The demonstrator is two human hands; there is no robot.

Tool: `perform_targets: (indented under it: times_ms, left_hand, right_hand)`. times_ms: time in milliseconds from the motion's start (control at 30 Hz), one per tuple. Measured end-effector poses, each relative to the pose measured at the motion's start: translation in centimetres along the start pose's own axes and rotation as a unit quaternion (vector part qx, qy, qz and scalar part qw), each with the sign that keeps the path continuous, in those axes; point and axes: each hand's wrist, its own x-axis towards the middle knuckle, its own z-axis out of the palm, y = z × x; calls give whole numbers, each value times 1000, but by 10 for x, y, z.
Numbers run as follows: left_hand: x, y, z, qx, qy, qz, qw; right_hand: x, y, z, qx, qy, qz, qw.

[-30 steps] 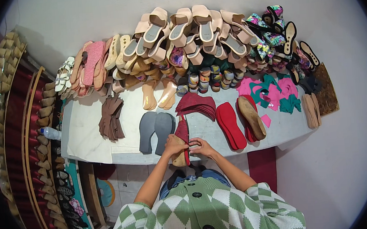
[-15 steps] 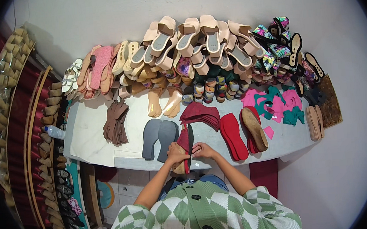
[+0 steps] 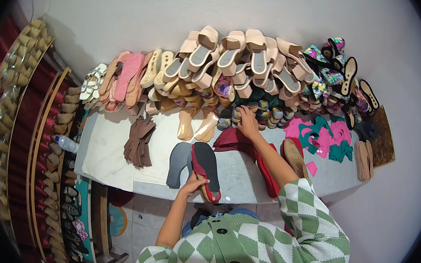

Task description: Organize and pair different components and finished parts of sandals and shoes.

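Note:
My left hand (image 3: 193, 183) grips the side of a shoe (image 3: 205, 169) near the table's front edge. The shoe shows a dark grey sole, a red edge and dark red upper material. My right hand (image 3: 248, 122) reaches across to a row of small patterned block heels (image 3: 271, 119), its fingers curled around one of them. Under my right forearm lie red soles (image 3: 269, 180), partly covered. Grey soles (image 3: 177, 164) rest left of the held shoe, and a stack of dark red upper pieces (image 3: 231, 140) sits beyond it.
Beige heeled sandals (image 3: 256, 58) are piled along the wall. Brown strips (image 3: 140, 143) and tan insoles (image 3: 187, 124) lie to the left. Pink and green scraps (image 3: 322, 133) lie at right, near a brown shoe last (image 3: 294, 157). Shelves of lasts (image 3: 54, 186) stand at far left.
My right hand has left the shoe and moved up and right to the patterned heels. The shoe in my left hand has turned so its dark sole faces up.

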Motion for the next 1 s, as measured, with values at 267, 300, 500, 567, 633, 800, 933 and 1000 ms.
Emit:
perform_targets:
  times_ms: [267, 300, 500, 567, 633, 800, 933, 1000]
  left_hand:
    - [-10, 1, -2, -34, 22, -33, 999]
    - [-18, -1, -7, -54, 33, -37, 997]
    - [-11, -19, -14, -90, -1, -11, 996]
    - [-2, -25, -12, -90, -19, -18, 996]
    - [2, -26, 0, -87, -43, -30, 995]
    - [14, -15, 21, -95, -83, -32, 991]
    - [26, -8, 28, -165, -147, -36, 975]
    - [28, -8, 34, -159, -162, -31, 973]
  right_hand:
    - [19, 28, 33, -166, -72, 10, 983]
    - [20, 8, 26, -121, -76, 9, 990]
    - [-11, -34, 1, 320, -18, 107, 941]
    - [-33, -50, 3, 529, -80, 227, 814]
    - [-56, -53, 3, 574, -114, 255, 770]
    - [-112, -71, -17, 578, -88, 442, 680]
    - [-141, -78, -25, 608, -73, 456, 646]
    - [-147, -84, -30, 630, -2, 436, 642]
